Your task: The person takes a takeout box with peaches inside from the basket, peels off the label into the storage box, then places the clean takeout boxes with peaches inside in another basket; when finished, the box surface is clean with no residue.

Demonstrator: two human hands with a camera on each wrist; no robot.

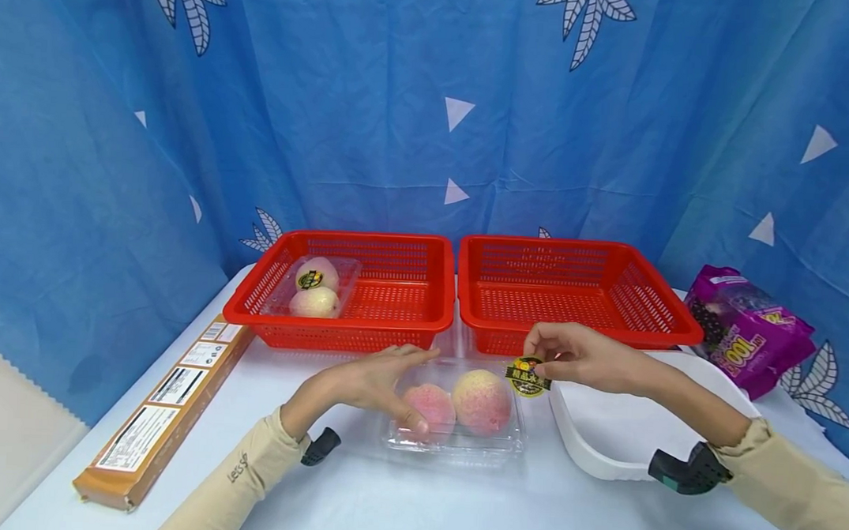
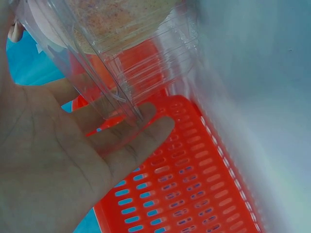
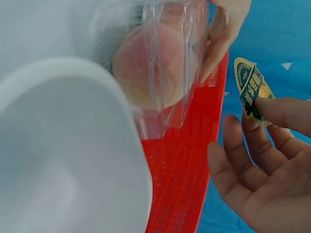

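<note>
Head view shows a clear plastic clamshell (image 1: 453, 424) with two peaches sitting on the counter (image 1: 414, 502) at the centre, just in front of two red baskets. The left hand (image 1: 377, 381) lies on the clamshell's 9 o'clock side with fingers straight, steadying it rather than gripping; the left wrist view confirms flat fingers (image 2: 141, 131) against the clear wall. The right hand (image 1: 584, 357), at 2 o'clock from the clamshell, pinches a round yellow-and-black sticker (image 1: 528, 377) between thumb and fingertips (image 3: 282, 114), held just clear of the lid.

At 11 o'clock, the left basket (image 1: 395, 295) already holds another clamshell of peaches (image 1: 315, 285) with its label on; the right basket (image 1: 580, 291) sits at 1 o'clock. A white tray (image 1: 602, 431) lies at 3 o'clock, a purple bag (image 1: 745, 330) beyond it, and a long brown box (image 1: 169, 404) at 9 o'clock.

The likely trouble is the sticker: pinched by one edge, it could curl and stick to the fingers. With only a flat palm holding it, the light clamshell could also slide or its lid spring open.
</note>
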